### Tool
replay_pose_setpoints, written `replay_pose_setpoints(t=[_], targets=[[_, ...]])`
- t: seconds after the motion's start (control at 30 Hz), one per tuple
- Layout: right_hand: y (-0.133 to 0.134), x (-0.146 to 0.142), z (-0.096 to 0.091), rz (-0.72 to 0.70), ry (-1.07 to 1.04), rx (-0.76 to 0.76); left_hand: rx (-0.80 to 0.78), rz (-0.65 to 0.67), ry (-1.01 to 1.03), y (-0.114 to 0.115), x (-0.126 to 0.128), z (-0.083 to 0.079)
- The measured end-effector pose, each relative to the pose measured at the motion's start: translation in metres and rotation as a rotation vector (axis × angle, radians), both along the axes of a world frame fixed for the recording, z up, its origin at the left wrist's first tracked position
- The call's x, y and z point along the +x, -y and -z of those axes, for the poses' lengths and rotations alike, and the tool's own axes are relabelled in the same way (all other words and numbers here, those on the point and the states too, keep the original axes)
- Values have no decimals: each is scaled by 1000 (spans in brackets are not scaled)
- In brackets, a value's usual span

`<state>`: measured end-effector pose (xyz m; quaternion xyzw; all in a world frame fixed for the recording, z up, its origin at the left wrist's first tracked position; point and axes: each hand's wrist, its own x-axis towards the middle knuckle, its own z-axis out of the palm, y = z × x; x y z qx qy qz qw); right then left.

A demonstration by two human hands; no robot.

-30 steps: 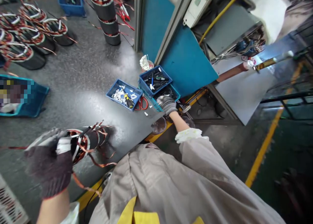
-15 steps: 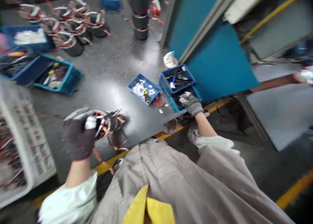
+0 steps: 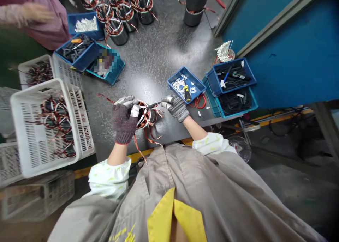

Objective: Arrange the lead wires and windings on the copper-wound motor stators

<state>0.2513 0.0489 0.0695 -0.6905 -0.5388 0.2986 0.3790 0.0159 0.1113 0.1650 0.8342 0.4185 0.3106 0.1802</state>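
My left hand [image 3: 123, 120], in a dark knit glove with pale fingertips, grips a motor stator [image 3: 146, 118] lying on its side above the grey worktop. The stator has a black core, copper-red windings, white slot insulation and loose copper-coloured leads hanging down. My right hand [image 3: 174, 108], in a grey knit glove, pinches a thin dark tool [image 3: 153, 105], whose tip reaches the stator's winding end. The far part of the core is hidden behind the windings and my left hand.
A blue tray [image 3: 186, 85] of white pieces holds a screwdriver, beside red-handled scissors [image 3: 198, 101]. Blue and teal crates [image 3: 231, 76] stand at right. White crates [image 3: 47, 129] hold stators at left. More stators [image 3: 116, 26] stand beyond, near a co-worker's pink sleeve [image 3: 34, 14].
My right hand has moved from the crates to the stator, with the thin tool now at the windings. My left hand still holds the stator. The view has swung, bringing the white crates into sight.
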Motion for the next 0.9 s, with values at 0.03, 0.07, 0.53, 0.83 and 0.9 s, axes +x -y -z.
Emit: replay_pose_setpoints(t=[0.03, 0.07, 0.53, 0.83, 0.9], targets=[[-1, 1, 0, -24, -14, 7, -3, 11, 11, 0, 0, 1], [-2, 2, 0, -49, -33, 13, -4, 18, 21, -1, 0, 1], [-5, -17, -18, -143, -179, -95, 56, 13, -1, -5, 0, 1], [114, 156, -38, 425, 257, -481, -23, -104, -190, -8, 17, -19], [134, 201, -29, 579, 353, -579, -26, -99, -185, -5, 19, -20]])
